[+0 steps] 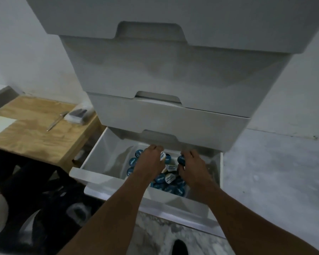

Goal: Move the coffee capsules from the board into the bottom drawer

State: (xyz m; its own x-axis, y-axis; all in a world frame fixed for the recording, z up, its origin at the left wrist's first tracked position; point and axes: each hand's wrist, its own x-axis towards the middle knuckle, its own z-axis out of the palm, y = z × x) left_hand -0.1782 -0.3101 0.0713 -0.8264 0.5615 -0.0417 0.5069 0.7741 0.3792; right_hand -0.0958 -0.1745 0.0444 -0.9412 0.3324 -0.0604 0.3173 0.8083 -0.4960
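The white bottom drawer (92, 162) stands pulled out, and several blue and white coffee capsules (168, 179) lie heaped on its floor. Both my hands reach into it over the heap. My left hand (151, 162) curls its fingers around a white-lidded capsule (162, 155). My right hand (191, 162) grips a blue capsule (181, 160) at its fingertips. The wooden board (37, 133) lies to the left on a low stand, with no capsules on it that I can see.
Three shut white drawers (173, 118) stack above the open one. On the board lie a knife (56, 120) and a small clear packet (77, 115). Dark clutter fills the floor at lower left. Grey floor stretches to the right.
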